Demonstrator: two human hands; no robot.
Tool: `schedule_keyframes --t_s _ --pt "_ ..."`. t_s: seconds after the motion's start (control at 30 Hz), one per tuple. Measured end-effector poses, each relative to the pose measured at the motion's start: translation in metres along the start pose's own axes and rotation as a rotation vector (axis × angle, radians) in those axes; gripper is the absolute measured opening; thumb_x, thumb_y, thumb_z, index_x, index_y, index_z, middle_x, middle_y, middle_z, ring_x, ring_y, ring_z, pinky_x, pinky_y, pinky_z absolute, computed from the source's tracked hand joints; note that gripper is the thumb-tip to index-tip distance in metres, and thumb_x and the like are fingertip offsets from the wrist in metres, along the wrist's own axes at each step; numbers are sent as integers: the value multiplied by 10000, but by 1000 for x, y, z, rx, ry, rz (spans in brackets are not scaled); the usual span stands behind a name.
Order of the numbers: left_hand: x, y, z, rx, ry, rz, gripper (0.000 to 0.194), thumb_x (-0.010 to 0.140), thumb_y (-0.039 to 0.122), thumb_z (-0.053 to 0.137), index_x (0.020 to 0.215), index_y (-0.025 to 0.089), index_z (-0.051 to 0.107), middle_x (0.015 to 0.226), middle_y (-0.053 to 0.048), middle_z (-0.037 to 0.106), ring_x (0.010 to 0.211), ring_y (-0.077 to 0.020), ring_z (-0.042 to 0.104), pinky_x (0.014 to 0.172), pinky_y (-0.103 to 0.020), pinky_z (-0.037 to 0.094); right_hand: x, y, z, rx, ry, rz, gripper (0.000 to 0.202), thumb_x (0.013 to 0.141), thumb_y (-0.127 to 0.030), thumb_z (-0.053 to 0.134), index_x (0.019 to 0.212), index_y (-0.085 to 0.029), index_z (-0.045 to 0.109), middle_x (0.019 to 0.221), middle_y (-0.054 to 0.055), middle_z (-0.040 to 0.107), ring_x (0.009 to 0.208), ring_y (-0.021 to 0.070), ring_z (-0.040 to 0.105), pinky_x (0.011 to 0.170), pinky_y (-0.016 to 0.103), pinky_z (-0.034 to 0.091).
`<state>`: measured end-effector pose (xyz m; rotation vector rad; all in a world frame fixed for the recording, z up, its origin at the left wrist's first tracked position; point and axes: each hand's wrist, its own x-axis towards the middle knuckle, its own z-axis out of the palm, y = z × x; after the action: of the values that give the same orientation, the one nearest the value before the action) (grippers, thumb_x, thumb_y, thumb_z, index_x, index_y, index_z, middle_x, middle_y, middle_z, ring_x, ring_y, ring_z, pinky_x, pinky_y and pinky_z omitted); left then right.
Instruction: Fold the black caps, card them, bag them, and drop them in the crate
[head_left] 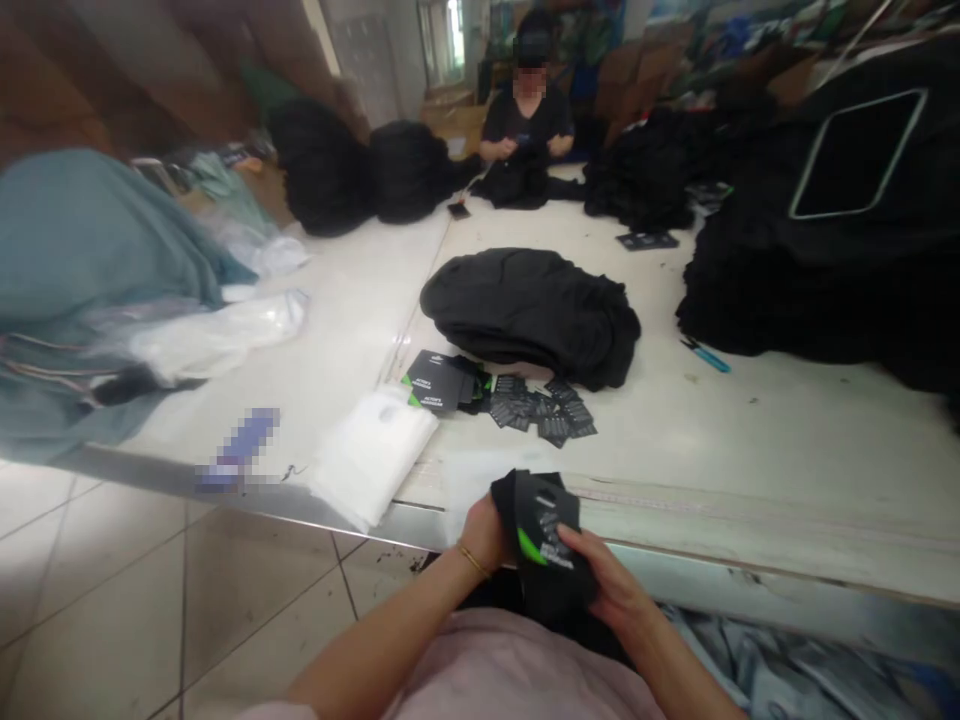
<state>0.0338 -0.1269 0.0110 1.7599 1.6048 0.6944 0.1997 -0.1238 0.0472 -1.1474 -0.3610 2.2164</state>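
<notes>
At the table's near edge, my left hand (484, 532) is closed around the left side of a folded black garment (506, 492); its fingertips are hidden behind the cloth. A black printed card (547, 510) with a green corner lies against the garment's front. My right hand (611, 580) pinches card and cloth from the right, thumb on the card's face. Beyond my hands is a stack of similar black cards (439, 380), beside scattered small black tags (551, 410). White plastic bags (375, 445) lie in a pile to the left of my hands.
A heap of black garments (532, 310) lies mid-table. Blue-handled snips (706, 355) are at right, near a large black pile (817, 270) with a phone (859, 155) on top. Grey-green cloth (97, 240) covers the left. A person (529, 115) handles black cloth across the table.
</notes>
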Motion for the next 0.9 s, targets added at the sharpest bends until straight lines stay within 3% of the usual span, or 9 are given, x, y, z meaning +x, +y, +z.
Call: schedule_keyframes --t_s 0.1,0.2,0.27,0.37,0.47,0.6,0.7,0.77,0.9 --pt "-16 -10 -4 63 -94 153 316 726 33 442 962 187 585 1149 -61 591 1110 -195 508 978 -375 414 5 -20 -27 238 173 -88 134 678 -237 671 796 -172 672 767 27 722 697 171 664 690 282 528" --pt "-18 -13 -13 139 -196 283 329 715 13 414 921 175 613 1331 -64 463 1274 -226 353 1055 -418 327 1 -26 -39 230 146 -116 148 689 -279 658 801 -184 677 757 26 721 684 185 665 694 310 529" --pt "-11 -13 -17 112 -230 316 500 696 -1 405 1148 169 531 1405 -76 366 1308 -224 302 1074 -422 306 -2 -22 -38 77 49 -69 208 665 -309 684 812 -162 679 751 48 718 674 202 663 711 333 520" --pt "5 -10 -20 28 -215 296 745 692 29 431 1392 176 220 1447 -86 285 1304 -221 316 1080 -422 311 -2 -16 -34 -232 -93 -26 327 640 -312 711 912 -138 662 836 75 713 715 202 658 717 323 499" --pt "12 -2 -20 92 -217 263 835 669 38 432 1422 171 96 1472 -99 205 1335 -244 242 1082 -449 293 4 -19 -32 -525 -62 -63 336 666 -329 663 939 -132 647 851 77 707 743 205 647 722 331 488" --pt "9 17 -18 362 -293 480 823 698 32 409 1422 145 35 1490 -116 121 1371 -226 73 1111 -457 178 10 -31 -23 -840 1 -235 287 599 -219 673 877 -149 669 884 62 708 863 237 622 805 368 471" --pt "3 24 -18 505 -325 569 721 782 39 362 1420 221 81 1492 -82 137 1372 -211 64 1104 -441 177 15 -33 -17 -724 47 -332 309 572 -197 694 878 -153 683 874 54 714 866 243 629 797 371 490" --pt "-4 24 -12 540 -311 557 713 790 29 359 1413 274 115 1495 -67 132 1371 -230 60 1089 -449 205 21 -26 -15 -599 152 -365 234 662 -243 624 858 -132 686 839 68 717 790 230 653 744 378 520" --pt "-26 31 21 516 -187 483 716 789 27 373 1409 295 134 1488 -101 148 1365 -303 60 1047 -573 179 32 8 -11 -513 261 -444 272 816 -214 409 877 -149 666 1036 97 676 920 146 625 815 364 498"
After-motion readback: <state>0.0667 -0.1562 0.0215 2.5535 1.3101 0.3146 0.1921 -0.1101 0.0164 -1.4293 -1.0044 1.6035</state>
